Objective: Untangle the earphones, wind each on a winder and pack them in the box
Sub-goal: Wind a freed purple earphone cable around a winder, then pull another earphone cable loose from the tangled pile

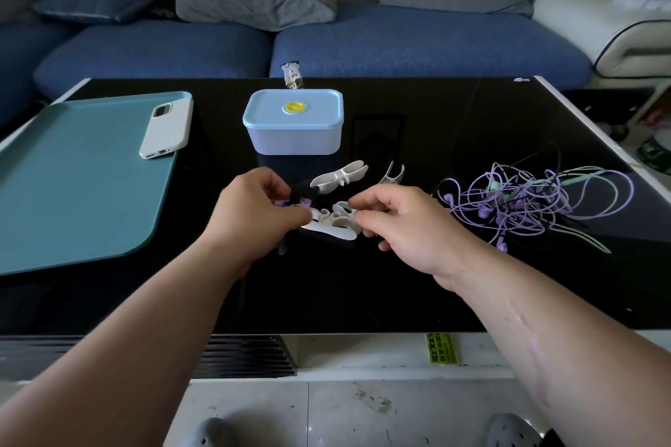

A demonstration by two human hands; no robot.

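1. Left hand [254, 214] is low over the surface [326, 294], fingers curled, pinching one end of a white winder [332, 227] together with a purple earphone [290, 202] piece.
2. Right hand [406, 225] is curled, pinching the winder's other end.
3. Earphone tangle [526, 207], purple and green cords, lies on the surface right of the right hand.
4. Spare winder [339, 176] and second spare winder [392, 174] sit just behind the hands.
5. Box [294, 127] sits behind those, lid on, contents hidden.
6. Teal tray [72, 174] at left holds a white phone [167, 127].
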